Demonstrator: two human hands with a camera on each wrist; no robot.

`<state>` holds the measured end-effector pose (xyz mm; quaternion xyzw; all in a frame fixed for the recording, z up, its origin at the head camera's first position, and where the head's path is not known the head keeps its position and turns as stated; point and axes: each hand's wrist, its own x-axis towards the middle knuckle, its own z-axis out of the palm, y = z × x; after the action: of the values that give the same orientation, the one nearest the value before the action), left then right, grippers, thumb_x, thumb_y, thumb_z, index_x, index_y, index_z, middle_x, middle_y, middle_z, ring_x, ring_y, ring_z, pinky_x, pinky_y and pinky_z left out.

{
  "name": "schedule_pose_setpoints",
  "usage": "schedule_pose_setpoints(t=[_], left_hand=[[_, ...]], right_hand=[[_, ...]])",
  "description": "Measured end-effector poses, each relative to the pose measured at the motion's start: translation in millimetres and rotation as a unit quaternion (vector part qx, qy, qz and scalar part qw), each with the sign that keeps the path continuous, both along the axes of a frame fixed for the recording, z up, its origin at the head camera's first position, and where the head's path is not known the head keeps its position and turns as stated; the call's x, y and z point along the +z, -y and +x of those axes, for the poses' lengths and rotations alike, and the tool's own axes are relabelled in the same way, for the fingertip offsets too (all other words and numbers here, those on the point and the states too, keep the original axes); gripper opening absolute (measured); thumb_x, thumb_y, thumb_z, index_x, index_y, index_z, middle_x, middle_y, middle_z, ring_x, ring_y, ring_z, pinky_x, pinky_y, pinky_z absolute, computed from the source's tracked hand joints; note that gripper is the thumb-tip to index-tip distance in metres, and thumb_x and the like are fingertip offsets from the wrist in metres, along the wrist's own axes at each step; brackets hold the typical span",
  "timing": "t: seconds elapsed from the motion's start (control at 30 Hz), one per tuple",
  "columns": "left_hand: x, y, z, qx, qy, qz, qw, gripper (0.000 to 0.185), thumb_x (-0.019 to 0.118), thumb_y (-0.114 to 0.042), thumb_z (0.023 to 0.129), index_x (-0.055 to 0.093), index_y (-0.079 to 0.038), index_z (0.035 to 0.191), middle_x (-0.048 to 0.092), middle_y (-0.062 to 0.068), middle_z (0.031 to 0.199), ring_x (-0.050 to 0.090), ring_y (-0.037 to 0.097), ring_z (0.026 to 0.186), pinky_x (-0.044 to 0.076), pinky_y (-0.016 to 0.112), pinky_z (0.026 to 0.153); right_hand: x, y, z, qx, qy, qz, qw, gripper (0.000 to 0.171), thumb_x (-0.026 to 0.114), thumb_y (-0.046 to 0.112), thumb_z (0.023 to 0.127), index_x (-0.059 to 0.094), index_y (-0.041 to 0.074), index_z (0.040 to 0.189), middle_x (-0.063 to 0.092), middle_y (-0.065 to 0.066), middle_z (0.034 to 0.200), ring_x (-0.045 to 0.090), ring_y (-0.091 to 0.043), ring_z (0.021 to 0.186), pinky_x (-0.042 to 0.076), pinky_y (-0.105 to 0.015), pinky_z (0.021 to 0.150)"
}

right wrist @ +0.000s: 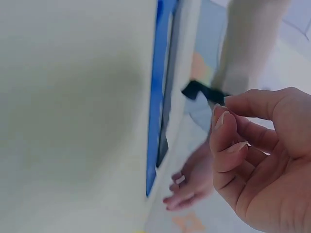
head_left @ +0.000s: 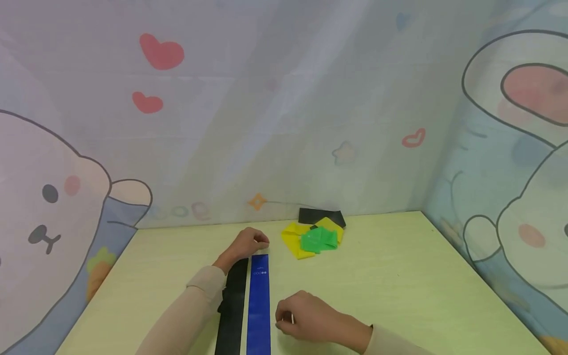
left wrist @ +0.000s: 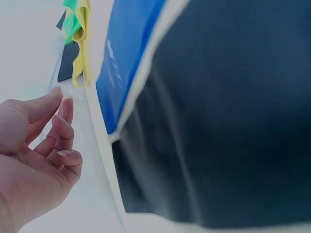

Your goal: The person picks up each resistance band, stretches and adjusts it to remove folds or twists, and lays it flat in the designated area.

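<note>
A blue flat elastic band (head_left: 259,305) with small white print lies lengthwise on the table. Alongside it on the left runs a wider black band (head_left: 232,310), partly covered by the left sleeve. My left hand (head_left: 246,243) hovers around the far end of the blue band; in the left wrist view its loosely bent fingers (left wrist: 62,131) hold nothing visible and appear apart from the band. To the right of the blue band is my right hand (head_left: 310,318). Its thumb and index finger come close together in the right wrist view, the other fingers (right wrist: 231,160) loosely curled, with nothing seen between them.
Crumpled yellow (head_left: 298,241) and green (head_left: 319,239) bands lie in a pile at the back of the table (head_left: 399,276), with a folded black piece (head_left: 321,216) behind them. A cartoon-printed cloth (head_left: 284,123) stands along the table's back and sides.
</note>
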<state>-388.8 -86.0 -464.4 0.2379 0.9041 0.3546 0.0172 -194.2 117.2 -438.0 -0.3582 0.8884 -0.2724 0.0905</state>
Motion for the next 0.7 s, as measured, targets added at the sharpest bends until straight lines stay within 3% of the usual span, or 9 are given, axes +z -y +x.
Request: schedule_pose_setpoints(t=[0.3, 0.7], left_hand=[[1.7, -18, -2.5, -0.013, 0.007, 0.028, 0.9995, 0.016, 0.069, -0.014, 0.096, 0.075, -0.004, 0.107, 0.071, 0.002, 0.099, 0.064, 0.020, 0.092, 0.054, 0.039, 0.081], [6.2, -39, -2.0, -0.014, 0.019, 0.064, 0.9977, 0.019, 0.067, -0.013, 0.097, 0.074, 0.000, 0.110, 0.071, 0.006, 0.102, 0.064, 0.023, 0.096, 0.056, 0.035, 0.079]], right_hand=[[16.5, -32, -24.7, -0.052, -0.038, -0.069, 0.996, 0.008, 0.068, 0.009, 0.094, 0.073, 0.010, 0.087, 0.063, 0.015, 0.074, 0.054, 0.000, 0.064, 0.050, -0.019, 0.061], [10.6, -60, -60.3, -0.121, -0.099, -0.063, 0.986, 0.010, 0.066, 0.009, 0.094, 0.073, 0.009, 0.087, 0.063, 0.010, 0.075, 0.055, -0.005, 0.064, 0.049, -0.024, 0.059]])
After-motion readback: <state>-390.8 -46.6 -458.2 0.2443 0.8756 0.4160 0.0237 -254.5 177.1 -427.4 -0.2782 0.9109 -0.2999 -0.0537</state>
